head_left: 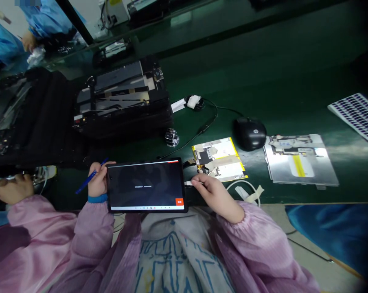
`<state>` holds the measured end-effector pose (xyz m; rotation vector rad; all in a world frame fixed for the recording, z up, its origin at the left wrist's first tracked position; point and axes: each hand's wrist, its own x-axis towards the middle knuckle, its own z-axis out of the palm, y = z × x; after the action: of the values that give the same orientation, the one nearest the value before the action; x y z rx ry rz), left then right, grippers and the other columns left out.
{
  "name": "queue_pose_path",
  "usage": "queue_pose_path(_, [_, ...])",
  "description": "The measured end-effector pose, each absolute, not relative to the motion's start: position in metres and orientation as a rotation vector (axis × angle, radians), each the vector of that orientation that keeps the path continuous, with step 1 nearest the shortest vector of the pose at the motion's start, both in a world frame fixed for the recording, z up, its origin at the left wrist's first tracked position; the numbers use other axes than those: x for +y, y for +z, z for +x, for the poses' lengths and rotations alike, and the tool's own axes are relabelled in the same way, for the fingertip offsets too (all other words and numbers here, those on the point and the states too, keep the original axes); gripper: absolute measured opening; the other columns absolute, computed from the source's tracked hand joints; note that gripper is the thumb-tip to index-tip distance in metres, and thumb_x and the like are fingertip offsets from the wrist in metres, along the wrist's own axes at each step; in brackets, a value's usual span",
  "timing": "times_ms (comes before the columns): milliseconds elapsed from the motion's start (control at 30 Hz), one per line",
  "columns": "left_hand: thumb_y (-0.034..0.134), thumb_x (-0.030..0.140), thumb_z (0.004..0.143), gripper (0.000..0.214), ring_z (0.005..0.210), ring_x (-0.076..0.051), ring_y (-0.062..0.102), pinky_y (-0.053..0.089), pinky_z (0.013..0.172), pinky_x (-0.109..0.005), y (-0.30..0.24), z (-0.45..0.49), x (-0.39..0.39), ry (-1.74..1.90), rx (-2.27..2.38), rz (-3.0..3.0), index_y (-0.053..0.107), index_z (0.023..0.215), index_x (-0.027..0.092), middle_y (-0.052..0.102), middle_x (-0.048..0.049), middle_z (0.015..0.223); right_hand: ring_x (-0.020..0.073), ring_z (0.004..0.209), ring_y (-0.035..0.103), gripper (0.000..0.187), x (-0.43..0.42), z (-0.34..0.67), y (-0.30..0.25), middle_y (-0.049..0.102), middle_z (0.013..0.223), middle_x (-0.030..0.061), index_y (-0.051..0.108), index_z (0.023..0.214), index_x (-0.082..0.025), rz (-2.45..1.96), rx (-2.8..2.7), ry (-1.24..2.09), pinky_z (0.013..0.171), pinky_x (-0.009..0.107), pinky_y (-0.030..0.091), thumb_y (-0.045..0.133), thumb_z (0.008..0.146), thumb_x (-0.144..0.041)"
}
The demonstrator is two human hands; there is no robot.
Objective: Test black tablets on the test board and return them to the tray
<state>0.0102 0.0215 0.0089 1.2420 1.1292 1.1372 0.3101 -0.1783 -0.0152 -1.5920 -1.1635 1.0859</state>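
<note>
A black tablet [145, 185] with a lit dark screen, a line of small text and a red box in its lower right corner is propped at the table's front edge. My left hand [97, 179] grips its left side and also has a blue pen [86, 181] between the fingers. At the tablet's right edge, my right hand [213, 193] pinches a white cable plug [188, 183]; whether it is fully seated cannot be made out. Just beyond that hand lies an opened battery and circuit board assembly [222, 159] with yellow edges.
Behind the tablet stand stacks of black device parts [123, 97]. A black mouse [250, 133], a silver metal panel [303, 160], a label sheet [359, 114], a small clear object [171, 137] and a coiled black cable [195, 102] lie on the green table. A co-worker's hand [17, 189] is at left.
</note>
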Motion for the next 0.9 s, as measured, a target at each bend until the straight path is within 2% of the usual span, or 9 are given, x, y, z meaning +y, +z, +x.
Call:
queue_pose_path(133, [0.081,0.035,0.061,0.051,0.071,-0.022,0.069,0.056,0.060,-0.030,0.0109,0.0124,0.0201,1.149,1.120,1.259,0.034,0.071,0.021,0.073,-0.0021,0.080,0.0169,0.067,0.056,0.027,-0.1797,0.3086,-0.0120,0.059,0.071,0.0026,0.052,0.077,-0.021,-1.626,-1.226,1.063,0.063,0.028,0.042,0.039,0.093,-0.037])
queue_pose_path(300, [0.082,0.035,0.060,0.050,0.071,-0.022,0.069,0.057,0.063,-0.034,0.0127,0.0150,0.0184,1.157,1.140,1.263,0.034,0.070,0.021,0.073,-0.0027,0.079,0.0168,0.063,0.054,0.026,-0.1803,0.3076,-0.0104,0.056,0.068,0.0018,0.046,0.076,-0.022,-1.654,-1.314,1.057,0.061,0.028,0.039,0.034,0.094,-0.036])
queue_pose_path(433, [0.082,0.036,0.060,0.052,0.070,-0.020,0.069,0.056,0.062,-0.030,0.0134,0.0158,0.0175,1.147,1.116,1.245,0.034,0.071,0.021,0.073,-0.0034,0.081,0.0174,0.063,0.054,0.027,-0.1796,0.3049,-0.0123,0.054,0.067,0.0016,0.043,0.076,-0.023,-1.698,-1.306,1.017,0.061,0.028,0.039,0.031,0.095,-0.037])
queue_pose_path(567, [0.083,0.036,0.059,0.053,0.068,-0.019,0.070,0.055,0.060,-0.026,0.0133,0.0159,0.0172,1.166,1.106,1.236,0.034,0.070,0.020,0.073,-0.0031,0.079,0.0187,0.064,0.055,0.026,-0.1797,0.3047,-0.0128,0.055,0.068,0.0025,0.044,0.080,-0.022,-1.746,-1.398,1.013,0.060,0.028,0.038,0.028,0.096,-0.037])
queue_pose_path(900, [0.084,0.036,0.058,0.054,0.070,-0.021,0.070,0.054,0.061,-0.028,0.0092,0.0136,0.0200,1.175,1.095,1.245,0.033,0.070,0.021,0.073,-0.0043,0.079,0.0184,0.061,0.054,0.024,-0.1833,0.3116,-0.0108,0.053,0.065,0.0022,0.043,0.083,-0.022,-1.863,-1.720,1.028,0.058,0.027,0.031,0.026,0.097,-0.033])
